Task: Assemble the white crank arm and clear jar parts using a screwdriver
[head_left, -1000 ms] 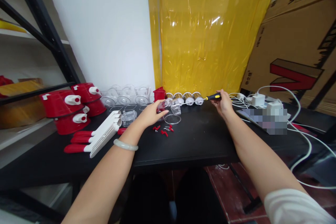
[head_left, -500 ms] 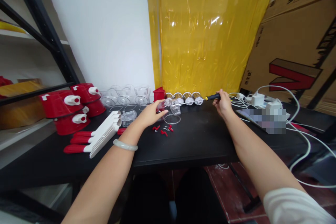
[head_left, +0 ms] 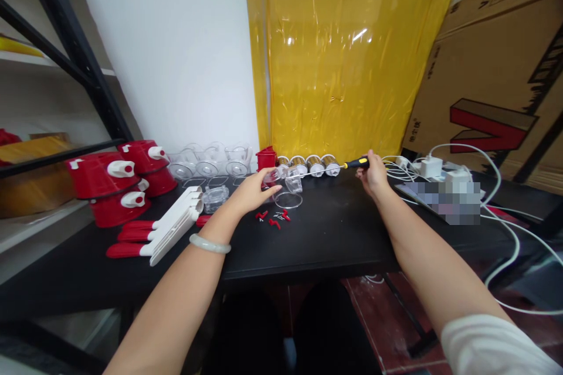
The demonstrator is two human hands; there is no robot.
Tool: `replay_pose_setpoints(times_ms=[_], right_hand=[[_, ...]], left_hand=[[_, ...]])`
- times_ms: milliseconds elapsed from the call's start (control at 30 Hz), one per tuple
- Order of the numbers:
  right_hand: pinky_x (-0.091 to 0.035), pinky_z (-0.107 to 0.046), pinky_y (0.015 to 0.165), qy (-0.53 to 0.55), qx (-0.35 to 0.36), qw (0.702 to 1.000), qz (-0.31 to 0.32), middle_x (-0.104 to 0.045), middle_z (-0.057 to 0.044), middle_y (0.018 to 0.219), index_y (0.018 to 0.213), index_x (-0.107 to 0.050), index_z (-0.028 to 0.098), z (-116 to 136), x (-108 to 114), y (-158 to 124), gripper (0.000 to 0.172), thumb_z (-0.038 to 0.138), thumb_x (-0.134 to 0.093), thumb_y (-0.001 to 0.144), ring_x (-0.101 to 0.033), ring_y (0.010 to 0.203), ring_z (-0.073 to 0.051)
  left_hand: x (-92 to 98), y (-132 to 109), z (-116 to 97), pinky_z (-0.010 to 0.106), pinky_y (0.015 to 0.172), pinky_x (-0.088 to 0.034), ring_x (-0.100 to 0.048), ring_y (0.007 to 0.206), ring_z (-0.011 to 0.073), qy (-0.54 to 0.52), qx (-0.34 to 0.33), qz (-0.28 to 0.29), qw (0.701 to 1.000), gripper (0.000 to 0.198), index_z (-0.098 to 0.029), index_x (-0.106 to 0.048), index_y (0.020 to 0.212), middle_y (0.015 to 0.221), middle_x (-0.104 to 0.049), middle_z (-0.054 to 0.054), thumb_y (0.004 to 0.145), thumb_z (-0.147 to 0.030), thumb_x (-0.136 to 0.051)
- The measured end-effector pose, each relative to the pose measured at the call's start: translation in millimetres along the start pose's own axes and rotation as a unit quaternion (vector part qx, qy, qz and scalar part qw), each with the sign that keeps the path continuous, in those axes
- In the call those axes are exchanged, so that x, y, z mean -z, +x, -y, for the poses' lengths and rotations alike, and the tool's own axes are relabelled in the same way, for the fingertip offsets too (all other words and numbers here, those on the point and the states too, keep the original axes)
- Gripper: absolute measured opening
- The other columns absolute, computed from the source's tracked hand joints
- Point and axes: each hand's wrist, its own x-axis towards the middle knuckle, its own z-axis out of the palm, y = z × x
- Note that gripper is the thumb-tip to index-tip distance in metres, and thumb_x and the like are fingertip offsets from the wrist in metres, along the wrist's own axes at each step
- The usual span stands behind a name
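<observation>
My left hand point(head_left: 255, 190) is closed around a clear plastic part point(head_left: 294, 181) with a round rim, lying on its side on the black table. In my right hand point(head_left: 373, 176) is a screwdriver point(head_left: 357, 162) with a black and yellow handle. Its long shaft points left, and the tip meets the clear part near my left fingers; the exact contact is too small to make out. Just in front lie several small red parts point(head_left: 274, 223) and some small screws point(head_left: 278, 215). Behind the clear part stands a red, box-like piece point(head_left: 266, 158).
Several metal cylinders point(head_left: 314, 166) line the back, beside clear plastic cups point(head_left: 211, 163). Red housings point(head_left: 103, 176) are stacked at left, near white handles with red grips point(head_left: 176, 225). White chargers point(head_left: 433, 166), cables and a blurred flat device point(head_left: 440, 202) lie at right. A carton point(head_left: 488, 70) stands behind.
The screwdriver handle has turned in my right hand, so more yellow shows on it. My left hand and the clear part stay where they were.
</observation>
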Motion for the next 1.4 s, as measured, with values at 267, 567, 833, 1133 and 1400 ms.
replay_pose_setpoints(times_ms=[267,567,833,1133,1400], right_hand=[[-0.05,-0.027,0.048,0.051,-0.063,0.997,0.009,-0.058,0.003,0.066,0.086,-0.053,0.022,4.8,-0.4,-2.6,0.019,0.039,-0.044,0.087,-0.062,0.053,-0.014],[-0.04,-0.02,0.038,0.003,-0.03,1.0,-0.007,-0.052,0.005,0.056,0.083,-0.052,0.022,2.3,0.5,-1.3,0.034,0.055,-0.046,0.086,-0.049,0.038,-0.009],[-0.041,-0.02,0.04,0.014,-0.021,1.0,0.001,-0.054,0.006,0.06,0.087,-0.054,0.023,5.0,-0.8,-2.9,0.016,0.038,-0.056,0.083,-0.053,0.042,-0.01],[-0.049,-0.025,0.049,0.029,-0.072,0.997,0.019,-0.061,0.004,0.066,0.09,-0.053,0.024,6.3,-1.1,-4.8,0.019,0.038,-0.04,0.088,-0.061,0.052,-0.013],[-0.035,-0.018,0.036,-0.026,-0.008,0.999,-0.016,-0.047,0.008,0.053,0.083,-0.052,0.022,1.7,-0.4,0.2,0.036,0.058,-0.058,0.081,-0.042,0.035,-0.007]], left_hand=[[-0.3,0.7,0.9,0.043,0.104,-0.045,-0.06,0.121,0.0292,-0.002,-0.003,0.001,1.0,0.061,-0.022,-0.049,0.14,0.134,-0.062,0.011,0.087,-0.052,-0.06],[-1.1,0.9,2.0,0.045,0.102,-0.046,-0.061,0.119,0.0294,-0.003,-0.002,0.0,1.0,0.061,-0.022,-0.05,0.139,0.133,-0.063,0.011,0.087,-0.052,-0.06],[-1.1,1.2,2.3,0.044,0.104,-0.046,-0.061,0.12,0.0286,0.0,-0.003,0.002,1.0,0.062,-0.022,-0.049,0.14,0.134,-0.062,0.011,0.088,-0.053,-0.059],[-0.5,1.8,1.2,0.043,0.102,-0.046,-0.062,0.118,0.0287,0.007,-0.004,0.002,1.0,0.062,-0.021,-0.048,0.14,0.133,-0.063,0.011,0.088,-0.053,-0.058],[-0.8,1.9,1.4,0.044,0.102,-0.046,-0.062,0.118,0.0294,-0.001,-0.005,0.003,1.0,0.062,-0.022,-0.049,0.139,0.132,-0.063,0.011,0.087,-0.053,-0.058]])
